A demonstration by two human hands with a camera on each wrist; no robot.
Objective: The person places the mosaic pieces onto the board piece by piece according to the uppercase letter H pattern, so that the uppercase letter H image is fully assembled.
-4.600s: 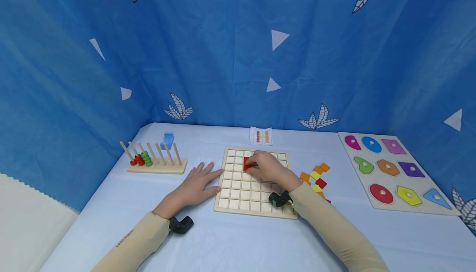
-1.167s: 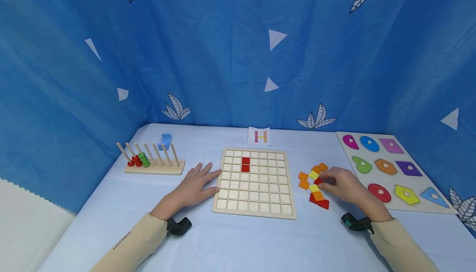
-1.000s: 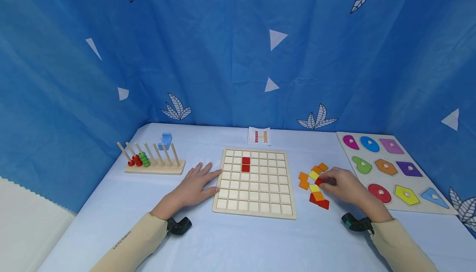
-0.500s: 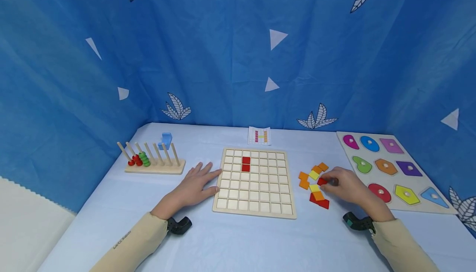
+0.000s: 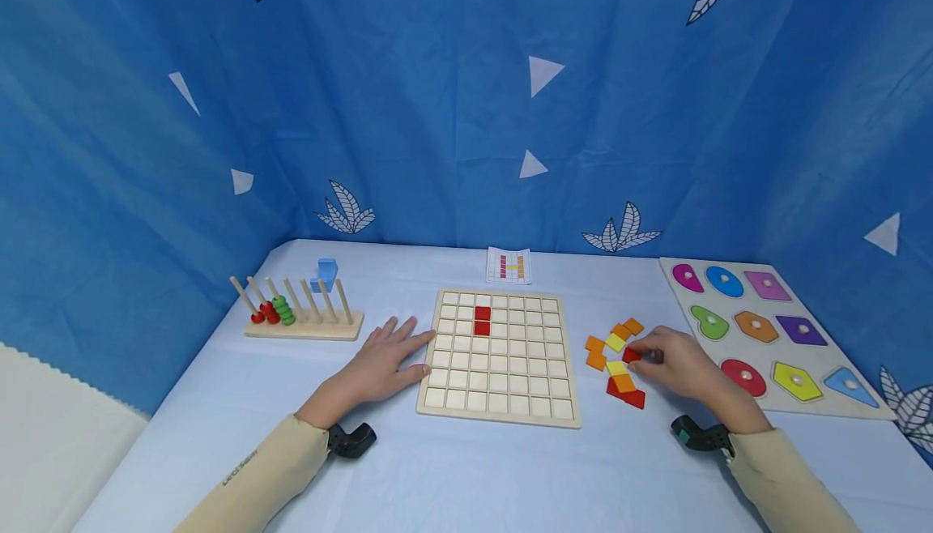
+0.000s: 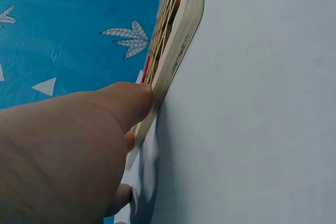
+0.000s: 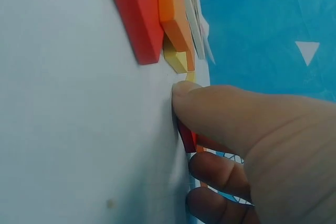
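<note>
My left hand lies spread on the table, its thumb and forefinger touching the left edge of the wooden grid board. In the left wrist view the thumb presses against the board's side. Two red square tiles sit in the board, one in front of the other. To the right of it, my right hand pinches another red tile between thumb and fingers, low at the table. The right wrist view shows this red tile partly hidden behind the thumb. Loose orange tiles, yellow tiles and red tiles lie beside that hand.
A printed pattern card lies behind the board. At the left stand a peg stand with red and green beads and a blue block. A shape puzzle occupies the far right. Blue cloth hangs behind the table.
Over several seconds my right hand has gone from the board to the loose tiles at the right. Lately it has drawn one red tile slightly rightward. The left hand stays at the board's edge.
</note>
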